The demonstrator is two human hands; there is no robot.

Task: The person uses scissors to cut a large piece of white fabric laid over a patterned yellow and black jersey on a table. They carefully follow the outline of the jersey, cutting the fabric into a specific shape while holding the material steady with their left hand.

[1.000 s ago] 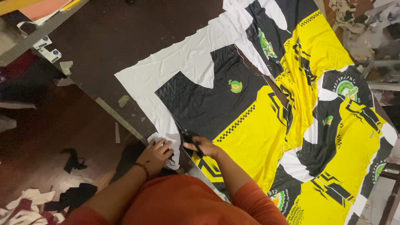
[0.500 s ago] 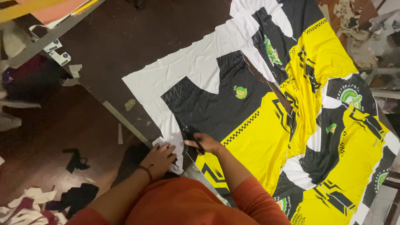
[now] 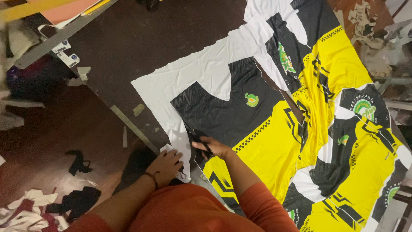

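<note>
A large printed cloth (image 3: 274, 111) in yellow, black and white lies spread over a dark table (image 3: 150, 38). My right hand (image 3: 212, 148) grips black scissors (image 3: 198, 139) whose blades point up along the edge of the black printed panel. My left hand (image 3: 166, 164) presses down on the white margin of the cloth (image 3: 178, 148) at the table's near edge, just left of the scissors. Orange sleeves cover both my arms.
Cloth scraps (image 3: 30, 208) in white, red and black litter the wooden floor at lower left. A black scrap (image 3: 79, 161) lies beside them. Small boxes (image 3: 64, 51) sit at the table's far left edge. More offcuts (image 3: 373, 25) pile at upper right.
The view has shifted so the cloth sits further right and lower. My right hand with the scissors has advanced slightly along the black panel's edge; my left hand stays on the white margin.
</note>
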